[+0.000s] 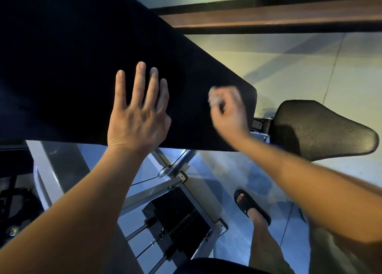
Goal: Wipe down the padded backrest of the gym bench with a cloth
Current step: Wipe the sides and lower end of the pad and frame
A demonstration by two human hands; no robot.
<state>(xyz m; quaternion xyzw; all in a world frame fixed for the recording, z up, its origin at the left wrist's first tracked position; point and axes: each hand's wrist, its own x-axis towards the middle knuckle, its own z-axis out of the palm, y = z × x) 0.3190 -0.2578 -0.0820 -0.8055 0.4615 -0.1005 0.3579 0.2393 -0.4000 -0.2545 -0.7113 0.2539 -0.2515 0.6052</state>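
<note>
Both hands are on the backrest (72, 56): left hand (138, 112) flat with fingers spread, right hand (228, 110) bunched around a small pale cloth (215, 97) near the lower end by the seat (322, 129). Most of the pad's length runs up and leftward, beyond the left hand.

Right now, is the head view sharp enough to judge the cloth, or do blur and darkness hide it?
Head view: right hand and its cloth are motion-blurred; left hand, flat on the backrest, is sharp; the backrest is too dark to show surface detail.
</note>
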